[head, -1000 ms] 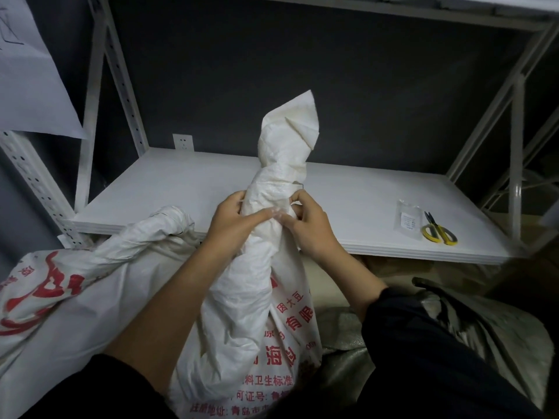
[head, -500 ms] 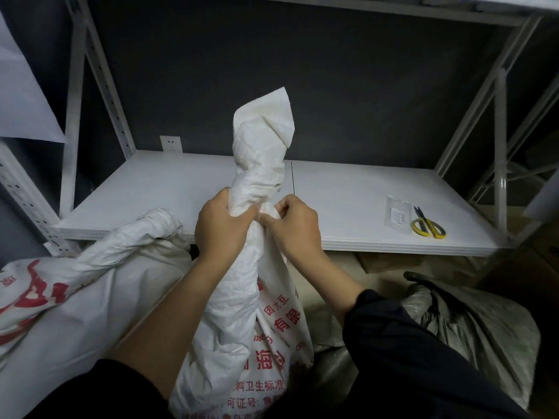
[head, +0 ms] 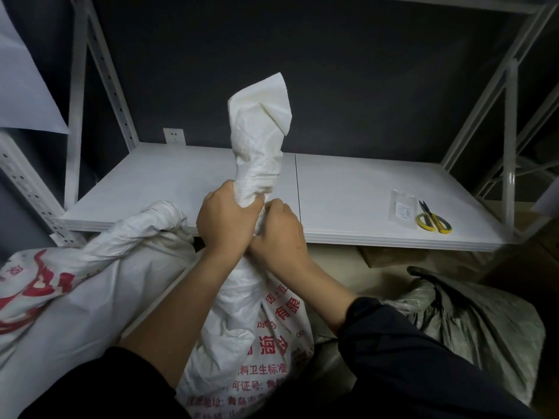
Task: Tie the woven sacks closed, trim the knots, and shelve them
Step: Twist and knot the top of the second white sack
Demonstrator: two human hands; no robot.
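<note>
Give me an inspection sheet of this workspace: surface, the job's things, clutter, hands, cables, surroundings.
Surface: white shelf board, two panels with a seam between them; small items lie at its right end.
Job's things: white sack with red print, neck twisted and upright; second white sack at left, neck also twisted; grey-green sack at right; yellow-handled scissors on the shelf.
Clutter: clear packet beside the scissors.
Hands: left hand grips the twisted neck; right hand grips it just below.
Cables: nothing seen.
Surroundings: dark wall, wall socket, white rack upright, paper sheet upper left.
</note>
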